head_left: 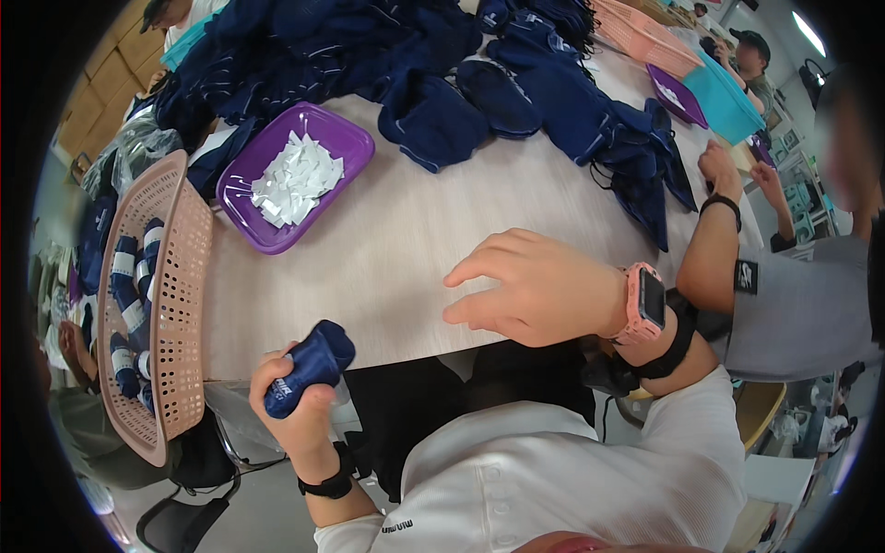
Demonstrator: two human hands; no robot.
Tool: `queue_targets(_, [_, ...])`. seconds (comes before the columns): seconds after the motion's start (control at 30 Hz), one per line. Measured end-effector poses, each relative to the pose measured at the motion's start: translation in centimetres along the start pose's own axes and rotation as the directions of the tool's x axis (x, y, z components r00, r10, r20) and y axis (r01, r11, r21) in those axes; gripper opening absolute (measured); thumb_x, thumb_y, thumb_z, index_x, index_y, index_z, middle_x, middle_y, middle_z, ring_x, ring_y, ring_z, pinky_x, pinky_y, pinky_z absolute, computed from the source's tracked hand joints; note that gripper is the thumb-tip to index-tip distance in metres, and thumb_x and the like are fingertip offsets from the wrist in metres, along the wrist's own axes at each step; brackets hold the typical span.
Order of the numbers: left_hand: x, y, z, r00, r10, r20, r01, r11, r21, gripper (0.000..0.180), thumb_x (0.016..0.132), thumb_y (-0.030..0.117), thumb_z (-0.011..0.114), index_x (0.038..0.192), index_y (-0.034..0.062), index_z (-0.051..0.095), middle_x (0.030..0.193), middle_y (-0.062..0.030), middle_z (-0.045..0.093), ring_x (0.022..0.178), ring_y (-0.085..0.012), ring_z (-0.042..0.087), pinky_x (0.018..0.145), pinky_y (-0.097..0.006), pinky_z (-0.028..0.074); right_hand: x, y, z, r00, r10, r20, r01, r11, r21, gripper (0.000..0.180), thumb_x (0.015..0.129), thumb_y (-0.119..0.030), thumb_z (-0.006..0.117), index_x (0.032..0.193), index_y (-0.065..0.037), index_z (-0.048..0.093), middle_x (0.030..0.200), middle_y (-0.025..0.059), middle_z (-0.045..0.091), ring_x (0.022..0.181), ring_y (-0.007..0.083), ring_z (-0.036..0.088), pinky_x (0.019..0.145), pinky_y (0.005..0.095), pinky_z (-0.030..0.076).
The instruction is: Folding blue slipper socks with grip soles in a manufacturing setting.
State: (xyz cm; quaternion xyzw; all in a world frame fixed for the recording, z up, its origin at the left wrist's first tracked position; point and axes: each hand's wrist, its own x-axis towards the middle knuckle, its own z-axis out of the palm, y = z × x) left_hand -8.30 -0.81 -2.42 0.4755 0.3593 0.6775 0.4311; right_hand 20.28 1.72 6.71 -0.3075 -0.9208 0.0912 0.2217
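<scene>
My left hand (302, 426) grips a small rolled-up navy fabric bundle (313, 364) with white printing, just off the table's front edge. The bundle's upper end flares a little, and my fingers wrap round its lower part. Over the bare tabletop reaches my right hand (544, 288), thumb and fingers apart, with nothing in it. Beyond both hands, a purple tray (346, 129) holds a heap of small white slips (297, 180). To the left, a peach perforated basket (182, 323) contains several rolled navy bundles (123, 276) with white bands round them.
A large pile of navy fabric pieces (313, 46) covers the far side of the table (387, 267). At the right sits a co-worker in a grey sleeve (793, 313), forearm by the table. Farther back are a second purple tray (687, 109), a turquoise bin (724, 97) and a peach basket (645, 41).
</scene>
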Motion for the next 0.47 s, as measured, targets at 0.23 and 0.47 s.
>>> queue_targets(0.23, [1.7,0.0,-1.4,0.984,0.166,-0.066,-0.140,0.946,0.292,0.043,0.051,0.013,0.083,0.085,0.0056,0.059,0.089,-0.0125,0.056,0.091,-0.0244,0.055,0.082,-0.034,0.041,6.0,1.3,2.3,0.946,-0.036,0.322,0.030,0.999,0.024,0.021,0.075,-0.016,0.061,0.095,-0.018,0.061,0.097,0.0025,0.057,0.087,0.0202,0.054,0.077,0.0323,0.041])
queue_targets(0.47, [2.5,0.9,-2.2,0.989,0.148,0.022,-0.147,0.942,0.303,0.037,0.052,0.008,0.083,0.084,0.0088,0.065,0.093,-0.0125,0.058,0.092,-0.0250,0.057,0.084,-0.034,0.042,10.5,3.0,7.9,0.967,-0.029,0.255,0.049,0.996,-0.072,0.038,0.074,-0.018,0.063,0.111,-0.018,0.055,0.111,0.0108,0.052,0.106,0.0249,0.049,0.089,0.0361,0.038])
